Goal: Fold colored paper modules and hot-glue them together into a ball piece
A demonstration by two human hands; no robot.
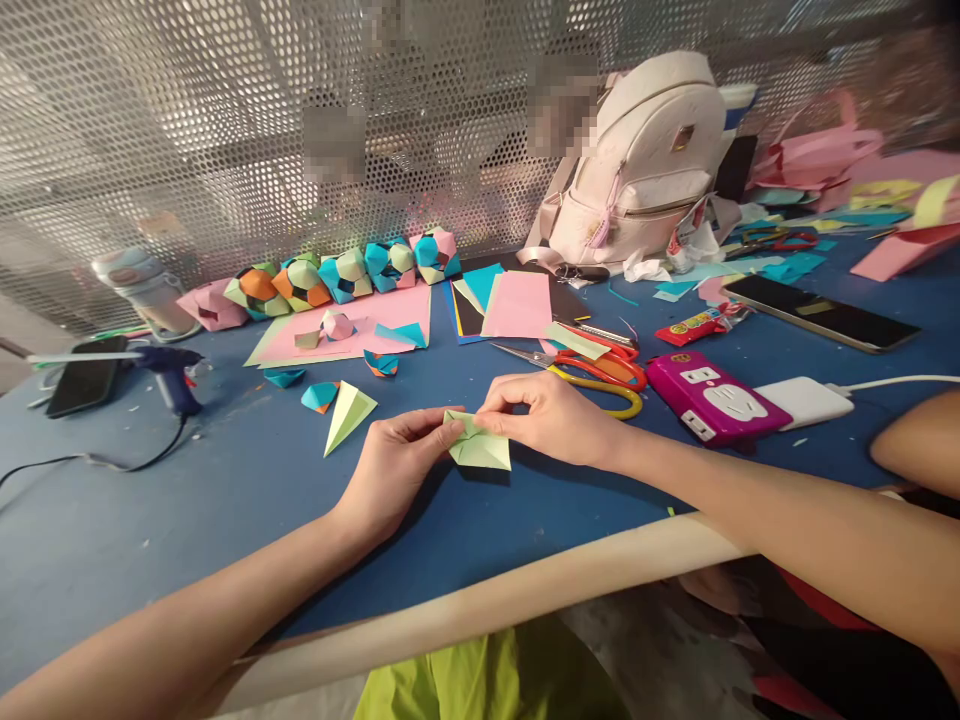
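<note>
A small piece of pale green folded paper [482, 452] is pinched between my two hands above the blue table. My left hand [401, 455] grips its left edge with thumb and fingers. On its upper edge, the thumb and fingers of my right hand [551, 415] are closed. To the left of my hands lies another folded green paper piece [349, 415], pointed at its lower end. Small blue-and-orange folded pieces [320, 397] rest beyond it. Scissors with red and yellow handles [600, 372] lie just past my right hand.
Several folded paper balls [349, 275] line the perforated metal screen. A glue gun [172, 375] stands at left, its cord trailing. Pink sheets [517, 305] lie mid-table. At right are a purple power strip [716, 398], a phone [821, 312], a backpack [645, 160] and another person's arm [921, 445].
</note>
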